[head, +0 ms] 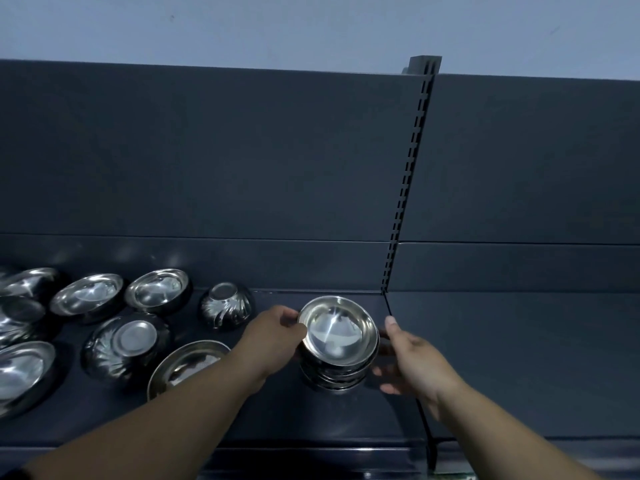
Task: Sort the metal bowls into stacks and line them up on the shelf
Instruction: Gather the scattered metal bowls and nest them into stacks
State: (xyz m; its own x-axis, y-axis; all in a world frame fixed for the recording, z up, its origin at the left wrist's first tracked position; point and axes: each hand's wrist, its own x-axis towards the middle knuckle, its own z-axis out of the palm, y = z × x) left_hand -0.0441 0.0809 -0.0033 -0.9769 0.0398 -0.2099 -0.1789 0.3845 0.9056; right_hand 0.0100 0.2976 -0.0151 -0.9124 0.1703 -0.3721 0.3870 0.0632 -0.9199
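Note:
A stack of several shiny metal bowls (337,344) stands on the dark shelf (346,417) near its right end. My left hand (277,329) pinches the rim of the top bowl on its left side. My right hand (412,358) is at the stack's right side, fingers curved toward its lower bowls; whether they touch is unclear. Loose bowls lie to the left: an upside-down ribbed bowl (225,306), another upside-down ribbed one (126,344), an upright bowl (157,291) and a shallow wide bowl (187,363) partly under my left forearm.
More bowls crowd the far left: one at the back (86,297), one at the front left (20,372). A slotted upright post (405,188) divides the back panel. Right of the seam is another dark shelf section (519,358).

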